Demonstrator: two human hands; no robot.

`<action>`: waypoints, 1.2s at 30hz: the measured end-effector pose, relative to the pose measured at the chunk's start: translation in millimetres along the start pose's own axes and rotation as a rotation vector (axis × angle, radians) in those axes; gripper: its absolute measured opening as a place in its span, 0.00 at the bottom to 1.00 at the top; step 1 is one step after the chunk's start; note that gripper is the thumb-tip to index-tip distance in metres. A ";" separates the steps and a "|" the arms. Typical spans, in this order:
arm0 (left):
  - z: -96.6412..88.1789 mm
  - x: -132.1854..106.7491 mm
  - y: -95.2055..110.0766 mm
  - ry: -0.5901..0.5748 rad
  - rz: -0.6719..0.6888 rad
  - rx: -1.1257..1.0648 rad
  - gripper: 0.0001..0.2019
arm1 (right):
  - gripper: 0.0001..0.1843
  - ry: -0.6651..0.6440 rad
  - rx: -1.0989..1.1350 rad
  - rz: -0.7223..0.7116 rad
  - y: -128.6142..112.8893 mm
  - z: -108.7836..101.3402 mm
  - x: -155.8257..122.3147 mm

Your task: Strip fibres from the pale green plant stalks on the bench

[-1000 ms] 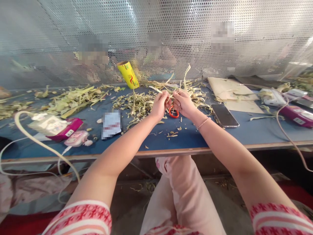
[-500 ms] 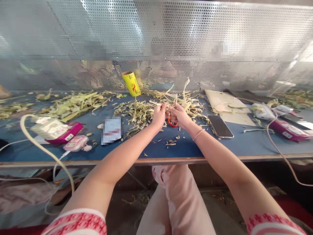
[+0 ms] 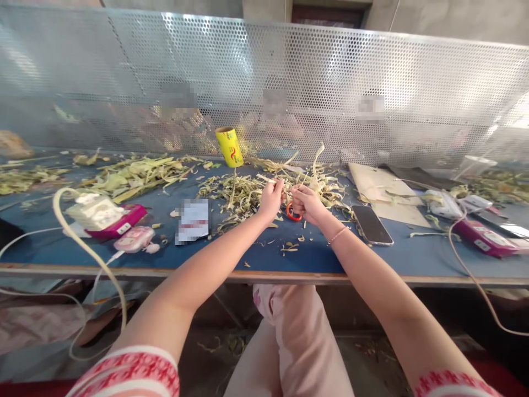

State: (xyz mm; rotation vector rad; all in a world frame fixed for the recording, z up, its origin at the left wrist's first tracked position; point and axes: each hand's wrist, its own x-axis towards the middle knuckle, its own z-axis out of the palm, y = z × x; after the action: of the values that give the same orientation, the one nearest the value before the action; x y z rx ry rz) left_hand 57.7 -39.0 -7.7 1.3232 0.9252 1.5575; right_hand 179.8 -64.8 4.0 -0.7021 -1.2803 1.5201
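Green-yellow, the pile (image 3: pixel 239 190) spreads behind the hands and to the left of them. From the top of the left hand (image 3: pixel 271 199) comes a white strip (image 3: pixel 265 178), its long axis pointing away and leftward; this hand is the nearer one and seems to pinch it. Between the hands, closer to the right one, is the orange ring (image 3: pixel 293 212). The right hand (image 3: pixel 306 201) has its fingers curled in; what is inside, I cannot tell.

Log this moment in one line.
left hand: fingers curled, by pale strip, grip unclear | right hand: curled, beside left, grip unclear | orange loop: near right hand | phone: on table
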 end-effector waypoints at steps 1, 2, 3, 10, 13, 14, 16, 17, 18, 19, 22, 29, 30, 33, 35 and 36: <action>0.1 -0.8 0.7 -0.006 -0.001 -0.004 0.19 | 0.20 0.020 -0.002 -0.007 0.7 0.1 0.5; 0.3 -1.7 1.3 -0.013 -0.003 -0.012 0.19 | 0.20 0.042 -0.006 -0.018 1.6 0.3 1.1; 0.4 -2.5 1.4 -0.018 -0.002 -0.024 0.19 | 0.20 0.067 -0.014 -0.034 2.6 0.6 1.9; 3.5 -3.6 -7.0 -0.089 -0.072 -0.239 0.19 | 0.17 0.262 -0.182 -0.209 8.2 1.0 7.9; 3.3 -3.5 -8.1 -0.094 -0.040 -0.191 0.17 | 0.15 0.327 -0.274 -0.266 7.2 0.8 7.1; 2.8 -3.4 -7.4 -0.072 -0.045 -0.162 0.17 | 0.15 0.327 -0.292 -0.272 7.0 0.7 6.6; 1.4 -3.3 -4.4 -0.113 -0.036 -0.115 0.15 | 0.14 0.336 -0.306 -0.291 7.2 0.2 6.2; 0.6 -3.5 -2.1 -0.138 -0.022 -0.085 0.15 | 0.14 0.340 -0.296 -0.292 7.6 -0.1 6.3; -0.1 -4.2 0.7 -0.160 0.002 -0.054 0.14 | 0.14 0.335 -0.287 -0.289 8.0 -0.3 6.4; -0.7 -5.2 4.0 -0.156 0.034 -0.026 0.14 | 0.14 0.337 -0.279 -0.299 8.4 -0.5 6.4; -2.1 -10.2 14.6 -0.220 0.145 0.089 0.15 | 0.16 0.336 -0.268 -0.304 9.0 -1.0 5.8; -3.3 -13.6 18.9 -0.325 0.185 0.192 0.10 | 0.15 0.360 -0.288 -0.313 9.5 -8.5 8.2; -2.8 -12.6 16.6 -0.326 0.190 0.172 0.11 | 0.15 0.363 -0.288 -0.320 9.6 -9.9 9.2; -0.3 -8.8 8.4 -0.291 0.115 0.074 0.13 | 0.14 0.329 -0.295 -0.331 9.1 -12.8 12.1; 1.7 -6.7 3.5 -0.179 0.025 0.004 0.11 | 0.14 0.302 -0.279 -0.334 8.3 -13.2 13.2; 2.5 -5.9 1.7 -0.142 -0.005 -0.016 0.10 | 0.14 0.290 -0.263 -0.332 7.9 -12.8 13.5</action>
State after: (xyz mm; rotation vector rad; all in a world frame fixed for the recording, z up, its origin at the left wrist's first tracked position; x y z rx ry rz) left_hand 60.3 -45.1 -7.7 1.3997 0.8260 1.4442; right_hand 183.9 -47.2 -4.8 -0.7992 -1.3086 0.9551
